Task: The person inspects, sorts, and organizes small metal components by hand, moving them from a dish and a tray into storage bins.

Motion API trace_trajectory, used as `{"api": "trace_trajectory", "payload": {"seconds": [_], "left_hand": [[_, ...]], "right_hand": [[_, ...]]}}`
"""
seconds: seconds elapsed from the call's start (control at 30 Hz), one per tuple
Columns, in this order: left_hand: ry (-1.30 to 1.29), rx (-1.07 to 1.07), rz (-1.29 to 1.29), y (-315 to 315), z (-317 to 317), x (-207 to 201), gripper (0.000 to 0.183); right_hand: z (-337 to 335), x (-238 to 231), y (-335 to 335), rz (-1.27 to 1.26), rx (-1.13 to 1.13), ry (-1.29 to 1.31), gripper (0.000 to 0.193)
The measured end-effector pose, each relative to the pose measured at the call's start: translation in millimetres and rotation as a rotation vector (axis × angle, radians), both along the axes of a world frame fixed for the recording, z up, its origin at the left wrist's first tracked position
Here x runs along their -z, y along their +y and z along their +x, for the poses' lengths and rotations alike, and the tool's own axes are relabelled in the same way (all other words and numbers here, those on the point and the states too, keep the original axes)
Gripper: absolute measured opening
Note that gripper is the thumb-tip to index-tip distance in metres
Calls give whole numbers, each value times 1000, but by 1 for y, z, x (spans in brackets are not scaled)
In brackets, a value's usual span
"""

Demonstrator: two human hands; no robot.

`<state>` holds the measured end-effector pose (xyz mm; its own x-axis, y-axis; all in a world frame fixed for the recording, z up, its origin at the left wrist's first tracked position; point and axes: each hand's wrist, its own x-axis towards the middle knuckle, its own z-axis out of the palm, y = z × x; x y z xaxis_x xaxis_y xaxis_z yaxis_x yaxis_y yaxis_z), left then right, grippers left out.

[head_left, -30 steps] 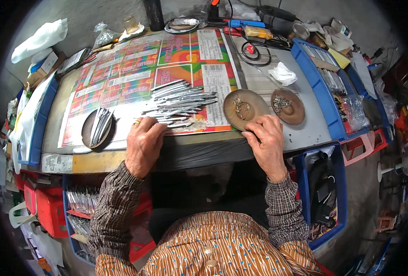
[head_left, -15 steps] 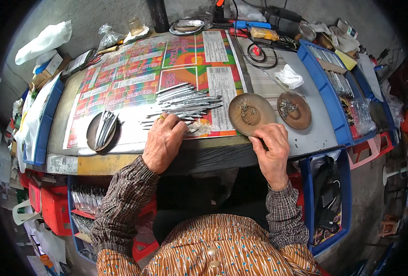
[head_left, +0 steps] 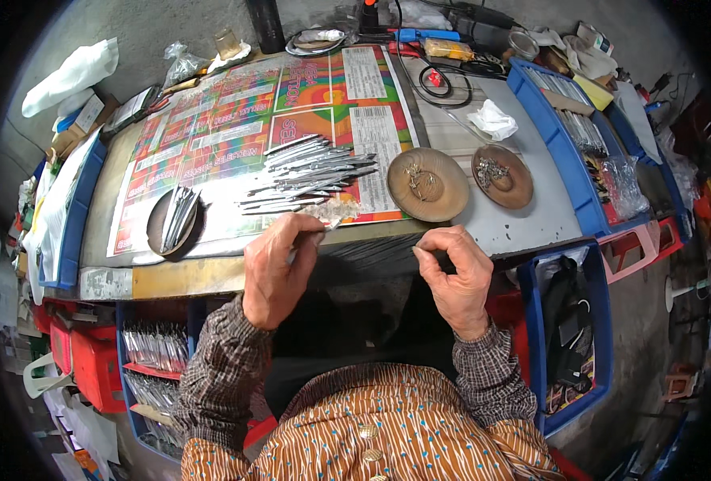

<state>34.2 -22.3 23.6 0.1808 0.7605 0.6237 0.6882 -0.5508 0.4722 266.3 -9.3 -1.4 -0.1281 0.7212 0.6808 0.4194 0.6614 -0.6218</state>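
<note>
A heap of thin grey metal pieces [head_left: 311, 172] lies on a colourful printed sheet [head_left: 235, 132] on the workbench. My left hand [head_left: 279, 268] is at the bench's front edge, its fingers closed on one grey metal piece [head_left: 323, 226] near the heap's front. My right hand [head_left: 451, 276] is by the front edge below a brown dish [head_left: 427, 184] of small metal parts, thumb and fingertips pinched together; whether a small part is between them cannot be told. A second brown dish [head_left: 502, 175] sits further right.
A dark round dish [head_left: 173, 223] with several metal pieces sits at the left front. Blue bins [head_left: 563, 120] line the right side, and another blue bin [head_left: 567, 337] stands below the bench. Cables, tools and a white rag [head_left: 493, 122] lie at the back. Red crates [head_left: 91, 361] stand lower left.
My left hand moved right toward the heap's front and closed on a metal piece. My right hand drew back from the brown dish to the bench edge, fingers pinched.
</note>
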Motion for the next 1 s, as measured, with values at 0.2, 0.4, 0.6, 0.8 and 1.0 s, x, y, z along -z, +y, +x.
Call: {"api": "trace_trajectory", "payload": {"seconds": [0.2, 0.4, 0.6, 0.8, 1.0], "left_hand": [[-842, 181, -586, -36, 25, 3, 11], [-1151, 290, -768, -51, 36, 14, 14], [-1287, 368, -798, -61, 42, 18, 19], [-1296, 357, -839, -63, 45, 15, 20], [-1273, 314, -809, -64, 49, 16, 19]], "right_hand": [[-15, -7, -17, -94, -134, 56, 19], [-23, -11, -28, -143, -230, 102, 18], [-28, -12, -35, -155, -263, 148, 19], [-29, -11, -38, -224, -248, 207, 18], [-30, -7, -39, -277, -264, 266, 15]]}}
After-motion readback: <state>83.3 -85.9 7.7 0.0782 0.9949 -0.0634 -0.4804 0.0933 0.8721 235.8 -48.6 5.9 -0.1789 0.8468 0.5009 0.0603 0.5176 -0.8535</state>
